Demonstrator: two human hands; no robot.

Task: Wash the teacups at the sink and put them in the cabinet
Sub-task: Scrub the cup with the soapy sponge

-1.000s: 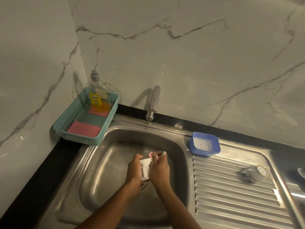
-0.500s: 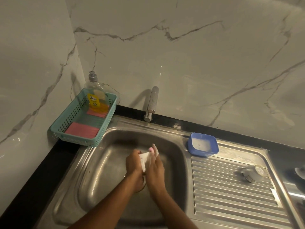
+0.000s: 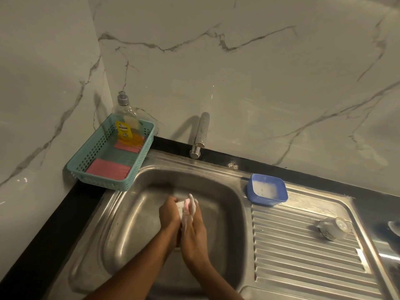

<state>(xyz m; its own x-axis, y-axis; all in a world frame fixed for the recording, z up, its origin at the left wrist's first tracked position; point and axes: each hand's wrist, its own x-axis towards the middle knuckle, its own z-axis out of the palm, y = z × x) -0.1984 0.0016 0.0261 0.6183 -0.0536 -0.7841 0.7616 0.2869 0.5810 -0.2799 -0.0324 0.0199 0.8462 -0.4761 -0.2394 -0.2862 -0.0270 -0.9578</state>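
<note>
Gripping the teacup [image 3: 180, 210], left hand [image 3: 170, 216] meets soapy right hand [image 3: 194, 231]; axis hidden.

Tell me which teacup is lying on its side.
The teacup on the draining board, right of the basin, untouched. The other cup is gripped between the left hand and right hand.

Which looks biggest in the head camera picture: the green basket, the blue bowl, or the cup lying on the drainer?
Largest to smallest:
1. green basket
2. blue bowl
3. cup
The bowl and cup look fairly close, and the wide lens stretches things near the edge, so that last step is less sure.
</note>
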